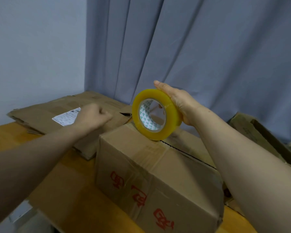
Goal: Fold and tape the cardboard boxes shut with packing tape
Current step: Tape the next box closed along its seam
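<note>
A brown cardboard box (151,167) with red printed characters on its near side stands on the wooden table, its top flaps folded down with a dark seam between them. A yellowish roll of packing tape (155,115) stands on edge at the far end of that seam. My right hand (178,103) grips the roll from the right, thumb over its top and fingertips showing through the core. My left hand (92,116) is blurred, fingers curled, left of the roll beyond the box's far left corner. Whether it pinches a tape end cannot be told.
Flattened cardboard (45,115) with a white shipping label (66,117) lies behind the box on the left. More cardboard (259,132) is stacked at the right. A blue curtain (191,47) and a wall close the back. The orange wooden table (5,137) shows at the left.
</note>
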{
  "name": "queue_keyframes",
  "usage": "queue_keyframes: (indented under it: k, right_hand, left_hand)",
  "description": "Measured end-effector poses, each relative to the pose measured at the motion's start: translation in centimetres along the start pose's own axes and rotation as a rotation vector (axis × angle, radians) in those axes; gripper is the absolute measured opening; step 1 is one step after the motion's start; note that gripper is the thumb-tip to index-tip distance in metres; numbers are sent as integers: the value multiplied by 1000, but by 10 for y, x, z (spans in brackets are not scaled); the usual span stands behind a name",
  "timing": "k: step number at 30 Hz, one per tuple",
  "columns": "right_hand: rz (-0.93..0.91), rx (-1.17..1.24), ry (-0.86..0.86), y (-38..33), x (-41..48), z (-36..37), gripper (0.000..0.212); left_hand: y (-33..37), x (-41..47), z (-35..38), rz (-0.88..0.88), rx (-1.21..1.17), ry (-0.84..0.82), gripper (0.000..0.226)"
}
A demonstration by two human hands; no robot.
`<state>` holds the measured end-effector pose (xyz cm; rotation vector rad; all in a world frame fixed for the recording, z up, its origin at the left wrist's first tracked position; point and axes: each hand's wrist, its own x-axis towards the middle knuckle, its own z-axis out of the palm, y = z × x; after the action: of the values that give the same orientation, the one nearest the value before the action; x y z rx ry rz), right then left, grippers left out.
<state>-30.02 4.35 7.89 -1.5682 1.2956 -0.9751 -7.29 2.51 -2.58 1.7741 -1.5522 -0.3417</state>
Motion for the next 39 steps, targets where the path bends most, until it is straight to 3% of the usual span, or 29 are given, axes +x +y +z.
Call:
queue_keyframes:
  k: [2, 3, 5, 7, 9, 11, 15, 18, 21, 24, 26, 28, 33, 36, 39]
  right_hand:
    - [23, -47, -20, 1, 5, -3, 47]
    - [37, -69, -31, 2, 7, -4, 49]
    - [61, -83, -50, 2, 10, -6, 52]
    - [72, -84, -62, 1, 10, -6, 55]
    - [80, -99, -66, 0, 8, -6, 63]
    - [91, -114, -87, -1, 5, -7, 69]
    - [103, 8, -137, 3, -3, -13, 50]
    - [100, 150, -159, 13, -5, -18, 48]
    - [95, 197, -118, 25, -6, -17, 69]
    - [88, 167, -51, 31, -6, -13, 85]
    - [74, 169, -22, 32, -6, -10, 79]
    - [67, 172, -2, 32, -6, -8, 76]
    - [78, 153, 6, 30, -5, -10, 84]
    - [76, 124, 14, 28, -4, -9, 85]
    - [68, 28, 57, 20, -6, -7, 81]
  left_hand:
    - [31, -30, -17, 332, -141, 137, 22]
    - [44, -50, -22, 556, -159, 110, 23]
    - [59, -92, -18, 979, -13, -11, 24]
    - [73, -124, 1, 1207, 149, -224, 37]
    - [89, -141, 19, 1116, 317, -480, 70]
    - [103, -146, 32, 1036, 357, -538, 81]
    - [93, -137, 21, 1081, 87, -194, 44]
    - [62, -117, 1, 729, -81, 95, 27]
    - [48, -84, -3, 307, -140, 145, 26]
    - [54, -45, 4, 54, -277, -61, 57]
    - [61, -28, 7, -7, -386, -229, 76]
    - [63, -23, 9, 26, -454, -400, 97]
    - [59, -15, 10, 101, -396, -712, 84]
    - [52, -9, 12, 184, -380, -793, 94]
    - [46, -3, 13, 207, -317, -808, 121]
